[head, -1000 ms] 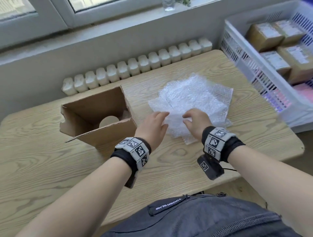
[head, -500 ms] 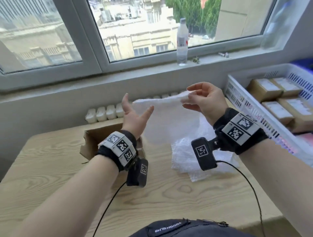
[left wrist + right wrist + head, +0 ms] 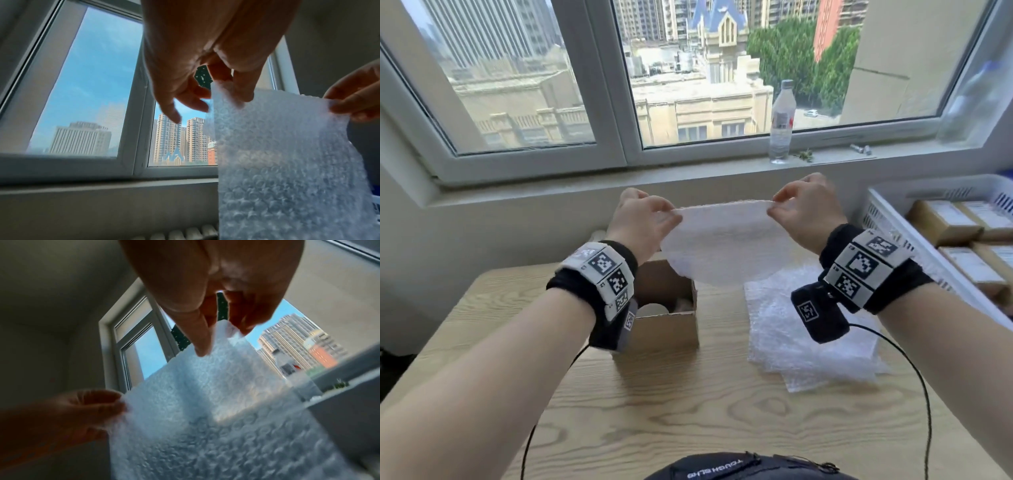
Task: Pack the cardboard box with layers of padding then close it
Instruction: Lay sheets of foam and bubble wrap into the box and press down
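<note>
A sheet of bubble wrap [image 3: 726, 246] hangs in the air, stretched between both hands. My left hand [image 3: 643, 219] pinches its upper left corner and my right hand [image 3: 801, 205] pinches the upper right corner. The left wrist view shows the bubble wrap sheet [image 3: 287, 154] hanging from my left hand's fingertips [image 3: 240, 94]. Seen from the right wrist, the bubble wrap sheet [image 3: 205, 402] is pinched by my right hand's fingertips [image 3: 202, 347]. Below and behind the sheet, the open cardboard box [image 3: 667, 322] stands on the wooden table [image 3: 688, 411], partly hidden by my left wrist.
A pile of more bubble wrap [image 3: 804, 332] lies on the table right of the box. A white plastic crate [image 3: 893, 219] with wrapped parcels stands at the far right. A water bottle [image 3: 782, 123] stands on the windowsill. A cable [image 3: 924, 394] trails from my right wrist.
Both hands left the pile on the table. The right hand lifted one sheet, the left hand then took its other corner, and the sheet is now stretched between them.
</note>
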